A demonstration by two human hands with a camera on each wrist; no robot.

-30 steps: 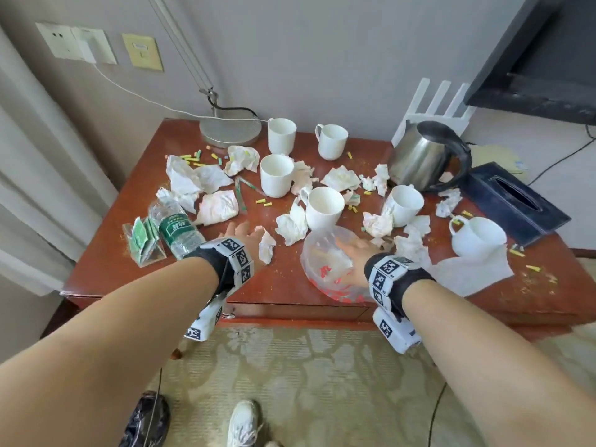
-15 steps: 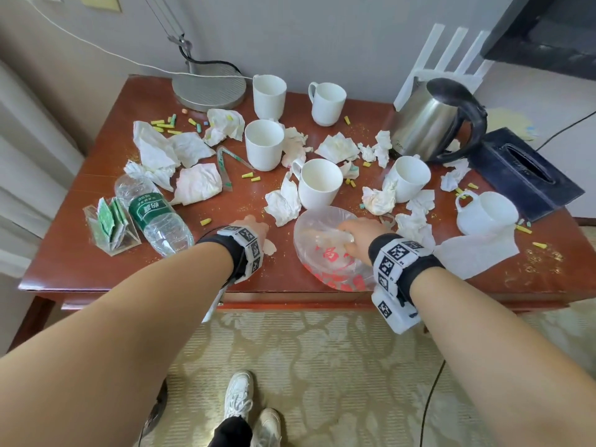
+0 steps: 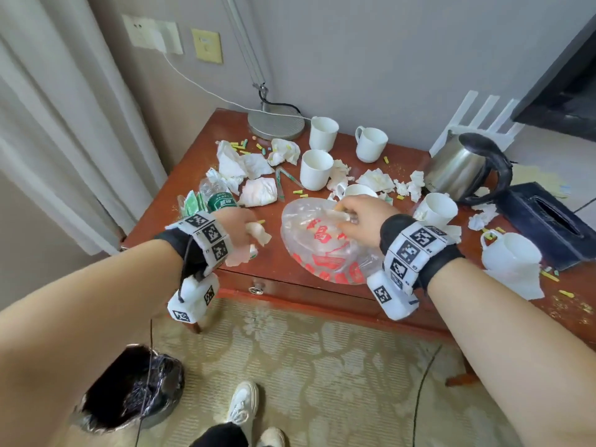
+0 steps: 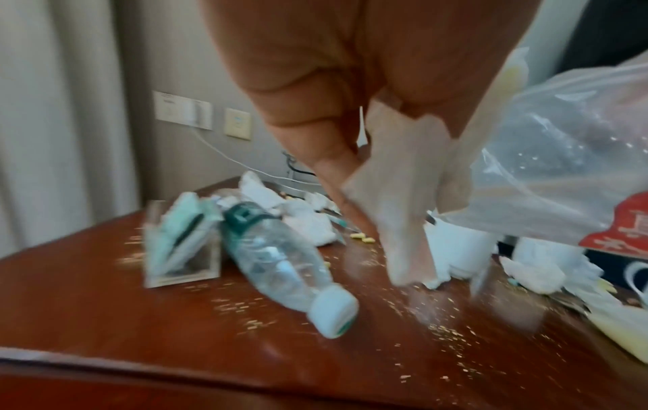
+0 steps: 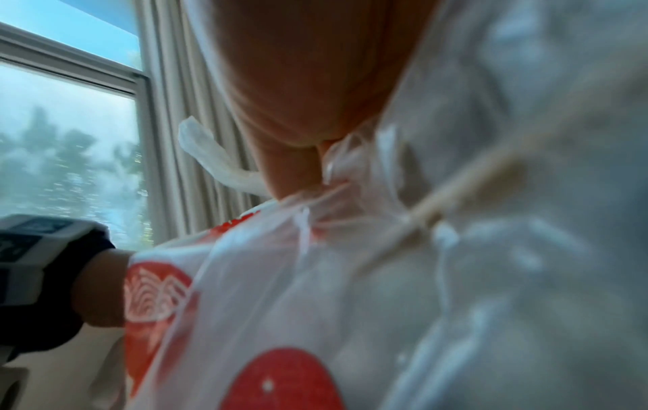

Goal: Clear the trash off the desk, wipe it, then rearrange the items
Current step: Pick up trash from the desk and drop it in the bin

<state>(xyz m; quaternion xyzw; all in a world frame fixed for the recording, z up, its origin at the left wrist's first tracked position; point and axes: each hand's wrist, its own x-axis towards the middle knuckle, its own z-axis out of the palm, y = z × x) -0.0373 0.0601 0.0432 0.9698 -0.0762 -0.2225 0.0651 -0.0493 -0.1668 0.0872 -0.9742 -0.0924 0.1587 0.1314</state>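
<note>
1. Head view: my right hand (image 3: 361, 221) pinches the plastic bag (image 3: 325, 250) at its gathered mouth, lifted just above the bench (image 3: 280, 262) front edge.
2. Thin, slippery film, I judge; best held by the bunched rim.
3. My left hand (image 3: 240, 235) fingers curl round a crumpled tissue (image 3: 258, 235), soft and weightless.
4. Red characters on the bag and the bottle (image 3: 219, 198) label's white writing are unreadable.

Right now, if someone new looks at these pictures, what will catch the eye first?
Probably the clear plastic bag with red print, which the right hand grips above the desk's front edge. Beside it, the left hand holds a crumpled tissue. Behind them, the red-brown desk is littered with white tissues and white mugs.
</note>
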